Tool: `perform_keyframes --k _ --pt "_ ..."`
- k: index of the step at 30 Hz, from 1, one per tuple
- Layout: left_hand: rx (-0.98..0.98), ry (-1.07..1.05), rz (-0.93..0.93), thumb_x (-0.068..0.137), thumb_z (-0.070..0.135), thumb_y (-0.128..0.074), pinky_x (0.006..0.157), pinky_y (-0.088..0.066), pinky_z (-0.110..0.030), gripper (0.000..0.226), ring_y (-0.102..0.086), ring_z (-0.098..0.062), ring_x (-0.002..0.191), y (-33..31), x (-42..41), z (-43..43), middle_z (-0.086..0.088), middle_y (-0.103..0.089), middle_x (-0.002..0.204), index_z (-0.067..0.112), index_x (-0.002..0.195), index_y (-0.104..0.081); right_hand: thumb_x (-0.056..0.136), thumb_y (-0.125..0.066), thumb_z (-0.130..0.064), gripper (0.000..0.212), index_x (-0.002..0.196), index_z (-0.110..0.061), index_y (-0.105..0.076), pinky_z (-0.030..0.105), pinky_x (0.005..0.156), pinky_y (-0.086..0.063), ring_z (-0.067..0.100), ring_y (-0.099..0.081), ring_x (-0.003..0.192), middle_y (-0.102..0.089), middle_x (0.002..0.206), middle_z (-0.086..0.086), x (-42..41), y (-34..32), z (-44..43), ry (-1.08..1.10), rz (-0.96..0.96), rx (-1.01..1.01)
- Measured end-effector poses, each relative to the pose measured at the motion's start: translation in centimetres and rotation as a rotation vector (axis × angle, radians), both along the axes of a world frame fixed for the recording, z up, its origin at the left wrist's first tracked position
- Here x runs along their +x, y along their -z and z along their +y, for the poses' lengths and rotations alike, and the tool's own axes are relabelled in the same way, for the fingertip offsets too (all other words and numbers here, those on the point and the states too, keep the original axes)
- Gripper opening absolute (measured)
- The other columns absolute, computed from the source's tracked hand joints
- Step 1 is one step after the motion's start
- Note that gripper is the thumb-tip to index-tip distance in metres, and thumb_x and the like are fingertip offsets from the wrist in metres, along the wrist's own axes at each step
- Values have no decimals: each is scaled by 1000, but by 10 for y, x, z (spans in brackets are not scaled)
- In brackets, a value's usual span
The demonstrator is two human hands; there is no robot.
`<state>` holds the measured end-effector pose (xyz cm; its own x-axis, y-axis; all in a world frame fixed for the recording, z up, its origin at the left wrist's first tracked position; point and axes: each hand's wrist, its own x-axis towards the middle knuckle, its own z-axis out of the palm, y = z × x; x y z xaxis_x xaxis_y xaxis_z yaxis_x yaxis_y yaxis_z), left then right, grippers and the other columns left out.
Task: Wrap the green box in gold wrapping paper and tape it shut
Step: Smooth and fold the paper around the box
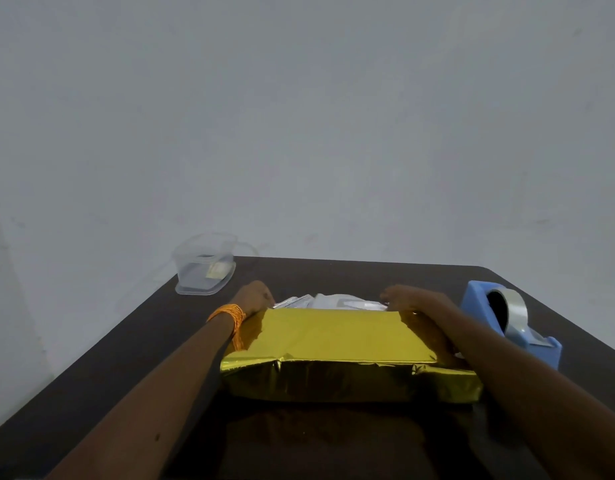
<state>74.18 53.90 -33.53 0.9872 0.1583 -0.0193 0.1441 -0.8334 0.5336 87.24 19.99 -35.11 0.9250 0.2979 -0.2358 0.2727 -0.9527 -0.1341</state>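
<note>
Parcel lies flat in the middle of the dark surface (126, 341). The gold wrapping paper (333, 337) covers its top and near side. The green box is hidden under the paper, with no green showing. At the far end the silver underside (333, 301) of the sheet bunches loose.

The left hand (256, 298), with an orange thread (230, 315) at the wrist, is at the far-left corner, and the right hand (404, 301) is at the far-right corner. The fingers (391, 292) of both curl over the far edge and grip the paper; their tips are out of sight.

The tape dispenser (507, 327) sits just beside the right forearm. A clear tub (205, 268) stands well apart at the far left.

Risks, as judged:
- No tape shows on any seam, so a hand letting go to fetch tape likely lets the foil spring open.
- An uneven pull could skew the fold or tear the foil at a box corner.
- The near side is creased, and its slack may spread.
- The right forearm could knock the dispenser.
</note>
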Motion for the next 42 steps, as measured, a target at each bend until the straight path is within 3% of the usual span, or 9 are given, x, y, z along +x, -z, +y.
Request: perform_keyframes --k 7,9,13,17,21,26,29,34,42 --pt "-160 77 -91 85 4 -70 88 -49 -32 9 -64 -31 106 -1 -10 -4 -15 -70 107 8 94 -70 93 -64 -14 8 98 -9 -64 21 64 -45 19 -61 87 -59 93 4 -54 -30 14 0 -128 156" --pt "-244 81 -143 81 3 -74 85 -53 -38 16 -65 -29 95 -9 -16 -3 -12 -68 97 11 89 -63 85 -73 -14 19 100 -10 -62 22 63 -44 20 -60 88 -59 95 4 -63 -38 8 54 -200 238" --pt "-410 19 -247 76 0 -79 63 -46 -22 46 -58 -17 85 -29 -33 -4 -7 -59 102 7 113 -53 74 -81 -9 17 79 -13 -65 30 67 -47 26 -66 90 -69 88 6 -84 -64 -6 69 -361 492" --pt "-635 -51 -406 71 -8 -81 73 -49 -25 72 -54 -28 108 -45 -48 -3 -12 -52 123 12 132 -47 74 -83 -11 20 80 -22 -67 25 64 -45 18 -62 81 -69 84 1 -100 -83 -21 65 -388 665" --pt "-714 -17 -468 75 -14 -74 84 -56 -35 60 -66 -29 100 -60 -74 0 -19 -67 105 12 127 -55 75 -86 -12 18 72 -18 -69 30 69 -41 5 -59 68 -66 63 -11 -122 -86 -40 -58 -406 791" --pt "-612 117 -506 78 -18 -68 76 -59 -34 37 -69 -20 82 -65 -111 1 -11 -70 80 7 106 -70 77 -82 -4 10 82 -9 -75 38 79 -54 25 -71 83 -75 81 4 -158 -83 -57 -196 -419 793" --pt "-545 186 -507 78 -19 -67 71 -56 -20 35 -68 -12 78 -64 -131 1 -10 -68 78 7 101 -71 77 -80 2 15 84 -9 -76 29 80 -57 16 -72 82 -75 82 0 -172 -80 -62 -231 -420 707" --pt "-330 283 -430 78 -20 -65 77 -59 -33 35 -68 -21 83 -53 -154 4 -11 -70 80 9 95 -75 81 -71 13 15 82 -1 -76 11 72 -53 5 -71 75 -75 81 3 -199 -69 -69 -259 -416 625" --pt "-124 135 -414 81 -20 -56 67 -50 -27 37 -64 -17 75 -45 -177 1 -6 -68 75 11 91 -73 84 -52 18 40 76 -17 -69 33 76 -54 18 -65 84 -69 85 2 -211 -59 -71 -199 -498 470"
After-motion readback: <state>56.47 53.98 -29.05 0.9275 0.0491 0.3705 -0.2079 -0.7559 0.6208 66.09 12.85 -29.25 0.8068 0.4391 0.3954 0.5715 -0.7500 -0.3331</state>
